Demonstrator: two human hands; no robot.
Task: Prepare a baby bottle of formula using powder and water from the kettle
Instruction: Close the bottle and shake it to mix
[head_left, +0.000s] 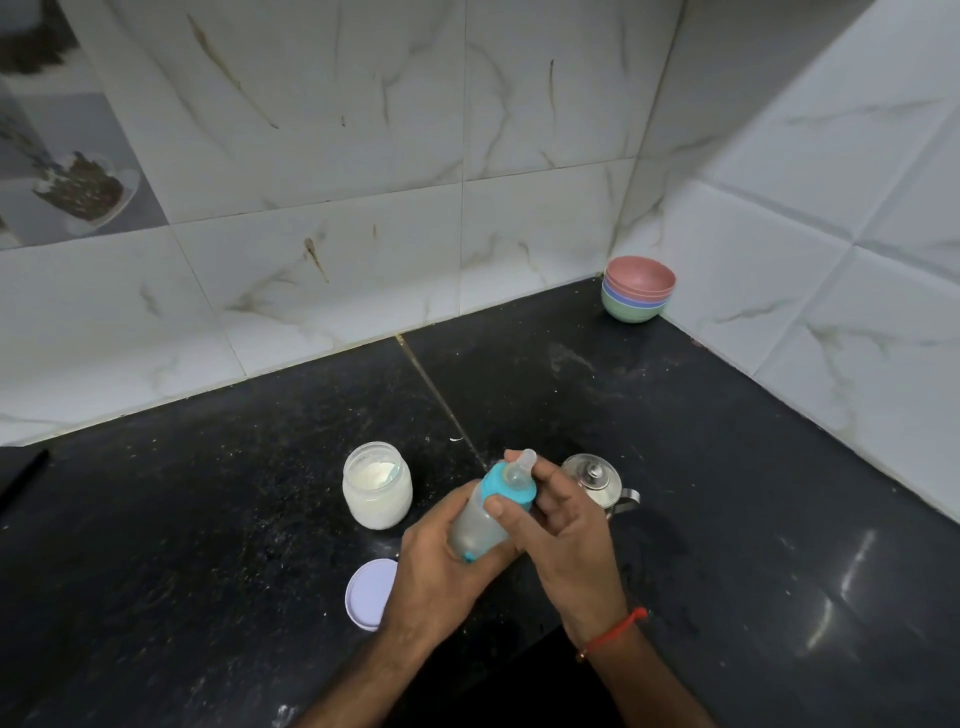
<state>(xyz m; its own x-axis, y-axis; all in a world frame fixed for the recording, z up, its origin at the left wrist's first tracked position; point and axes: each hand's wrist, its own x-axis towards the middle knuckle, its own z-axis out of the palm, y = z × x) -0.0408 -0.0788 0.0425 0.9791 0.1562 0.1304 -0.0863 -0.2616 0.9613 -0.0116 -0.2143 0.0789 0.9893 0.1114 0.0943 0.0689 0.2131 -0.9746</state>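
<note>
I hold a clear baby bottle (475, 522) tilted above the black counter. My left hand (441, 577) wraps its body from below. My right hand (563, 530) grips the bottle's blue collar (501, 486), with thumb and fingers around it, just under the clear teat (519, 467). An open glass jar of white powder (377, 486) stands to the left of the bottle. The jar's pale lid (370, 593) lies flat on the counter, partly hidden by my left wrist. A small steel kettle (597, 480) with its lid on stands behind my right hand, partly hidden.
A stack of coloured bowls (638, 289) sits in the far right corner where the tiled walls meet. The black counter (208, 519) carries scattered white specks. A dark object (21, 475) pokes in at the left edge.
</note>
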